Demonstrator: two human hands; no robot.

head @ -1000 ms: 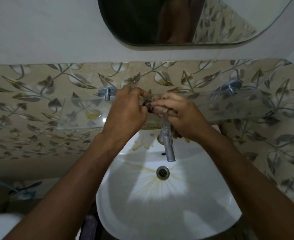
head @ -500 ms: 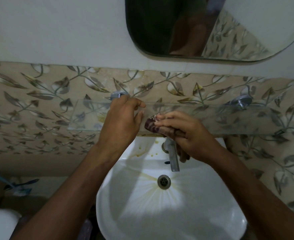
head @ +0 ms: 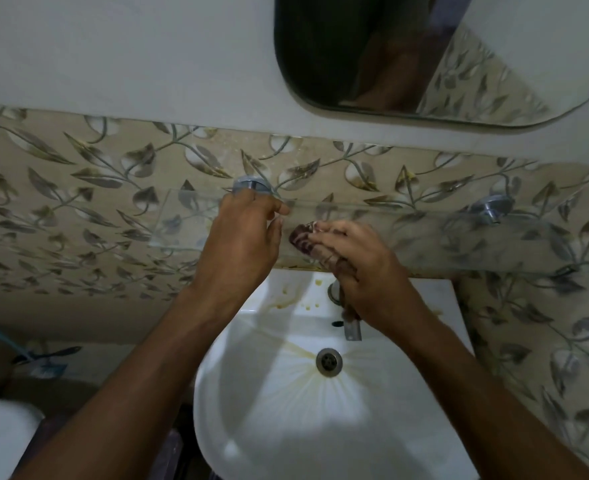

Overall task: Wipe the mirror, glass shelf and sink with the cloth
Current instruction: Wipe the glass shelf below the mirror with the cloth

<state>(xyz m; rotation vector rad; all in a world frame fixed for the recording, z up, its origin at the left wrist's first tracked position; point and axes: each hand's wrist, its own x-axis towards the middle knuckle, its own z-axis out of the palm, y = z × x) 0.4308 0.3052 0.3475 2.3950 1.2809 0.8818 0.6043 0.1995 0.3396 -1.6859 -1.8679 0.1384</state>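
Mid-job imo: right hand (head: 372, 271) grips the balled cloth (head: 303, 239) on the glass shelf (head: 424, 237), left hand (head: 241, 244) loosely curled, holding nothing afaict. Sink (head: 286, 427) w/ yellow stains not done, mirror (head: 493, 64) can't tell

The glass shelf (head: 424, 237) hangs on two round metal brackets, one (head: 249, 185) near its left end and one (head: 490, 206) toward the right. A dark patterned cloth (head: 301, 240) seems to rest mid-shelf.
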